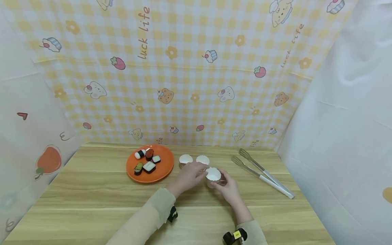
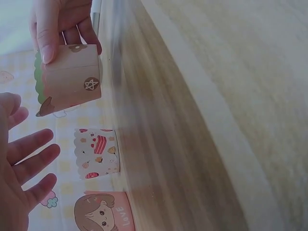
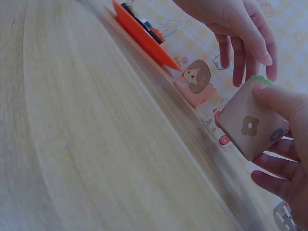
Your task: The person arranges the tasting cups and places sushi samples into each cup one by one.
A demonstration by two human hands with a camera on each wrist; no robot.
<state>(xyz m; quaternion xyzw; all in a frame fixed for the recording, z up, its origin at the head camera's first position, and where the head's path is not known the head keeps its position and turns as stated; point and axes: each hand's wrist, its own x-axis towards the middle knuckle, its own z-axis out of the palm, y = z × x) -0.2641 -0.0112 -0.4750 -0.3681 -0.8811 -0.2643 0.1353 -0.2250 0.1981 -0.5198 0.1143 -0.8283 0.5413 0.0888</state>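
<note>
My right hand [image 1: 229, 190] grips a beige-brown paper baking cup [image 3: 252, 118] with a green scalloped rim, thumb on one side and fingers on the other. Its white inside faces up in the head view. My left hand [image 1: 189, 177] hovers just left of that cup, fingers extended and holding nothing. Behind the left hand stand two more paper cups: a pink one [image 2: 103, 211] with a girl's face and the word LOVE, and a white one [image 2: 97, 153] with red cake prints. In the head view the left hand partly hides the white cup.
On the left lies an orange plate [image 1: 166, 166] with several sushi pieces [image 1: 149, 166]. Metal tongs [image 1: 266, 175] with white handles rest on the right of the wooden table [image 1: 92, 190]. A yellow checked cloth [image 1: 183, 75] hangs behind, with white cloth at both sides.
</note>
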